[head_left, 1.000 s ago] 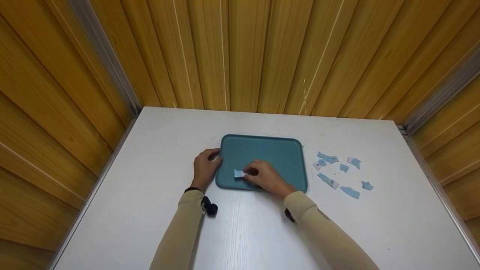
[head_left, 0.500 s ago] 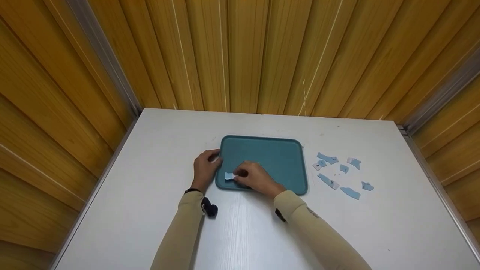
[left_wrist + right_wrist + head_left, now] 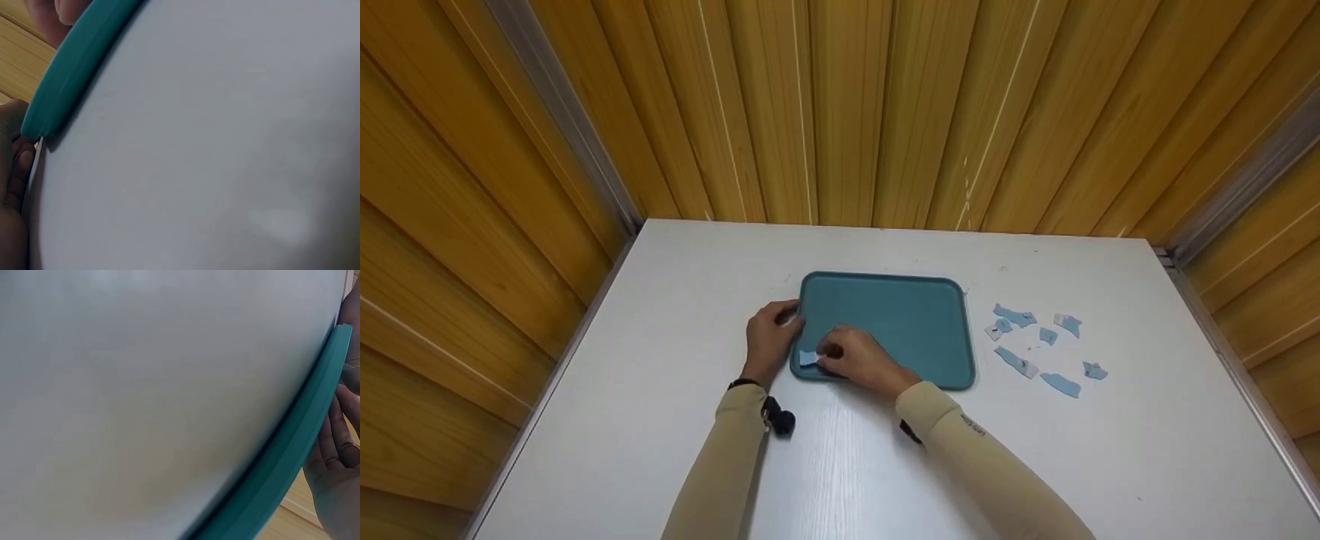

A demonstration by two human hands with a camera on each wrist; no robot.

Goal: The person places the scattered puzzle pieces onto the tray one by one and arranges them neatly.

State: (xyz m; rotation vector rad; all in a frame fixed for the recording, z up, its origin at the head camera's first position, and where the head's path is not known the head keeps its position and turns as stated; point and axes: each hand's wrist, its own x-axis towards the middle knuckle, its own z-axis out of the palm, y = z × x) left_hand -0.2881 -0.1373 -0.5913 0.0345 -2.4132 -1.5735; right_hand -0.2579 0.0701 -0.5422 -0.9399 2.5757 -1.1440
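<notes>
While low over the tray [image 3: 896, 319] — right hand [image 3: 861, 360] in a pinch — pale-blue scrap [image 3: 808, 358].

There are one tray [image 3: 892, 315], one table [image 3: 697, 262], eight scraps [image 3: 1061, 385] (at least).

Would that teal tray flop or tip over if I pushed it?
Probably neither. The tray has a raised rim, so it's likely stiff. It lies flat on the table, so it would probably slide rather than tip.
</notes>
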